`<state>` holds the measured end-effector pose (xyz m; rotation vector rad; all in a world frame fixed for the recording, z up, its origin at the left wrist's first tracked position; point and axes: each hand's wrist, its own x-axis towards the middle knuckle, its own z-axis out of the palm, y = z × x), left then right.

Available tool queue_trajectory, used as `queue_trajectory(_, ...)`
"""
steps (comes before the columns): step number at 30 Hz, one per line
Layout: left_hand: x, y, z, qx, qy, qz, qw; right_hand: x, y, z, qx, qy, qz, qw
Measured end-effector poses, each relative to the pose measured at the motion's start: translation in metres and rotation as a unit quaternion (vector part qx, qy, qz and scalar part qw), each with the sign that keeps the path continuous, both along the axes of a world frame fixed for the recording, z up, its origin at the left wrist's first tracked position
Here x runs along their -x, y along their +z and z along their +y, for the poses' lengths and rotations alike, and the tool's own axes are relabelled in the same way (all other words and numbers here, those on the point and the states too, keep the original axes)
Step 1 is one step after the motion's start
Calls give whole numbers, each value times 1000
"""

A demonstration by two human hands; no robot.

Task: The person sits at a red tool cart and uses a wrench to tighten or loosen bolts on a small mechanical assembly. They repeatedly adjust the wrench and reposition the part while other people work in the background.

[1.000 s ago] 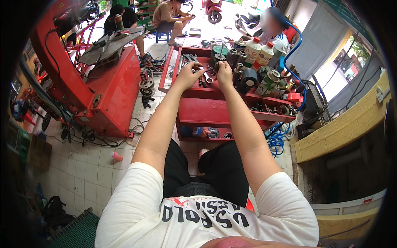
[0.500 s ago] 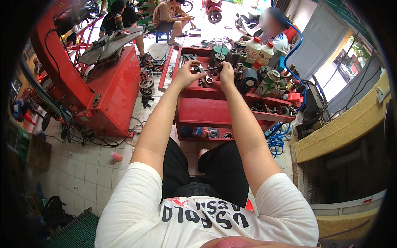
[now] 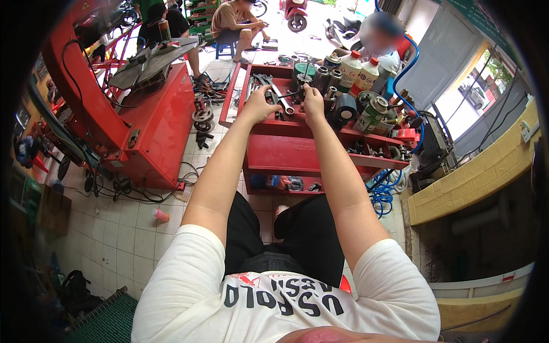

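Observation:
My left hand [image 3: 260, 104] hovers over the red tool tray [image 3: 228, 108], thumb and fingers apart beside several wrenches [image 3: 283, 103]. Just to its right, my right hand [image 3: 313, 107] is closed on a small dark part [image 3: 304, 90], which is mostly hidden by the fingers. Beyond and right of that hand stand dark metal cylinders [image 3: 334, 81], a black canister [image 3: 345, 111], a green tub [image 3: 303, 72], white bottles with red caps [image 3: 350, 71] and a green-white can [image 3: 369, 117].
A red machine [image 3: 154, 148] stands left, with cables, metal parts [image 3: 203, 120] and a pink bottle [image 3: 161, 215] on the tiled floor. A blue hose [image 3: 382, 194] lies right of the trolley. Several people [image 3: 231, 28] sit farther back; a yellow ledge [image 3: 469, 174] runs along the right.
My left hand's fingers have shifted slightly and sit lower against the wrenches; my right hand has moved only slightly. The person at the back right has leaned a little toward the trolley.

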<state>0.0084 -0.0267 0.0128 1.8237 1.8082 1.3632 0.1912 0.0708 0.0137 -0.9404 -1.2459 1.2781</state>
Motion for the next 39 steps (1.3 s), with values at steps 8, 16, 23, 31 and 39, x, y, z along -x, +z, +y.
queue_trajectory(8,-11,10,-1,46,-12,-20,999,-5,-2,4,-16,77,77,994)
queue_trajectory(16,-14,0,4,-4,22,54,998,-13,11,-5,28,86,85,992)
queue_trajectory(23,-16,0,-2,41,106,68,991,-7,7,-8,-78,68,60,993)
queue_trajectory(31,-20,-1,0,-9,146,33,989,-2,-5,2,-88,73,26,993)
queue_trajectory(39,-15,-2,-2,-45,153,26,987,0,3,-6,-43,12,-30,999)
